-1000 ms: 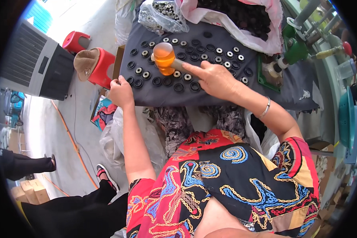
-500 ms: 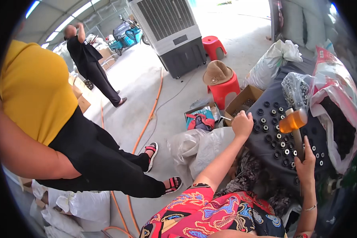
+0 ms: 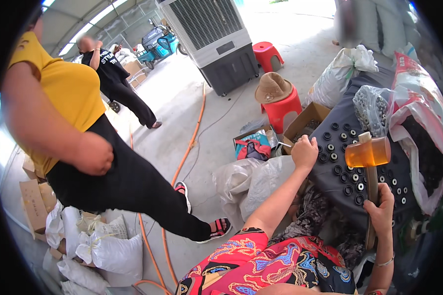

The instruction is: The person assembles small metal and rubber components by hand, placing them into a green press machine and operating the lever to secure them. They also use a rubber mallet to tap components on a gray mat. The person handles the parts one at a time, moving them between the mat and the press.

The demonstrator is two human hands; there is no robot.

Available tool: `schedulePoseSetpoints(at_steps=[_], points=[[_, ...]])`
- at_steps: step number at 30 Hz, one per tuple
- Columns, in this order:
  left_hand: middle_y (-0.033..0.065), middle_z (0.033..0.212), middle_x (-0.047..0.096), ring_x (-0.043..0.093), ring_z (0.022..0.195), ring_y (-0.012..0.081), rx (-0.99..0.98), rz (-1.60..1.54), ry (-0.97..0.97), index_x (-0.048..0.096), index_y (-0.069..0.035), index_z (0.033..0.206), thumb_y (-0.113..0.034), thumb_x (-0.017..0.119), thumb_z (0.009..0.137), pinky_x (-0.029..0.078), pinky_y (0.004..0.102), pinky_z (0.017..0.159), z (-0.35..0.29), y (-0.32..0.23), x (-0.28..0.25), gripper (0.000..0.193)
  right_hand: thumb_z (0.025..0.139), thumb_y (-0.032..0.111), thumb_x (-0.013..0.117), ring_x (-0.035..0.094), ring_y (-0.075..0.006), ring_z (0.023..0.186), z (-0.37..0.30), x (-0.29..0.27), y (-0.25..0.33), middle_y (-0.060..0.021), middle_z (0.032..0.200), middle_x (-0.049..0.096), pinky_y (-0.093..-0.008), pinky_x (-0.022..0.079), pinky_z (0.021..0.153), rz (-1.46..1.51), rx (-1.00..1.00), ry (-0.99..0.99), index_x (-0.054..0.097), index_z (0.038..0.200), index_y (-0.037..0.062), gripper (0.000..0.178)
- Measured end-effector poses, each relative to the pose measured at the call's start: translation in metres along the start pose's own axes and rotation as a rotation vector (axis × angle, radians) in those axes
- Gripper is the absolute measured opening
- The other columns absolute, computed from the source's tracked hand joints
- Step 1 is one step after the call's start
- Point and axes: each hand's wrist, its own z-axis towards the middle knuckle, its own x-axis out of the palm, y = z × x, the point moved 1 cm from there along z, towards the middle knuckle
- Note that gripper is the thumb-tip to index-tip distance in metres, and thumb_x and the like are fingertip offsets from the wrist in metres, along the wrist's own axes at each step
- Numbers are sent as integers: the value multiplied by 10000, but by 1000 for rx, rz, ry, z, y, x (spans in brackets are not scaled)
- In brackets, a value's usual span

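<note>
In my right hand [image 3: 382, 209] is a mallet, its fingers closed round the wooden handle [image 3: 372, 183]. The mallet's clear amber head [image 3: 368, 152] hangs over a dark cloth-covered table [image 3: 325, 178]. Beneath it lie several small black rings [image 3: 348, 190], many with silvery centres [image 3: 355, 177]. My left hand [image 3: 305, 151] is closed at the table's left edge, beside the rings. Whatever its fingers hold is hidden from this view.
An open cardboard box [image 3: 307, 120] stands beyond my left hand, near a red stool [image 3: 285, 105] bearing a brown hat [image 3: 273, 88]. Bags [image 3: 374, 105] of parts line the table's right side. A person in yellow [image 3: 74, 83] stands at left; an orange hose [image 3: 189, 147] crosses the floor.
The mallet has swung so its head faces more sideways and its handle stands straighter. My right fingers have curled round the handle. The person in yellow has brought an arm forward.
</note>
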Motion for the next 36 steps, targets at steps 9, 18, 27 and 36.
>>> schedulePoseSetpoints(at_steps=[9,18,27,36], points=[[199,937,696,682,838,380,-9,-9,6,643,-7,999,-351,584,918,537,468,737,-8,-3,-2,359,807,-75,499,514,-40,589,-6,3,19,-15,877,575,-187,436,496,200,85,89,384,1460,8,668],[248,824,650,636,802,428,78,20,-12,619,30,818,-311,517,929,482,536,720,4,18,-17,374,873,1,593,550,-87,744,10,-14,31,-37,974,615,-251,474,678,-75,-82,-11,403,1478,48,636],[190,911,719,685,862,376,16,31,73,686,-22,1016,-385,576,920,515,478,762,9,6,6,391,851,16,630,641,-261,860,13,-19,-1,-153,944,631,-370,493,791,-586,-158,65,432,1475,132,664],[177,920,724,687,869,368,-27,21,97,688,-30,1028,-388,581,916,518,467,768,4,6,-1,391,858,65,647,614,-359,775,24,-13,-28,-199,871,601,-429,501,752,-670,-198,82,424,1479,180,670]])
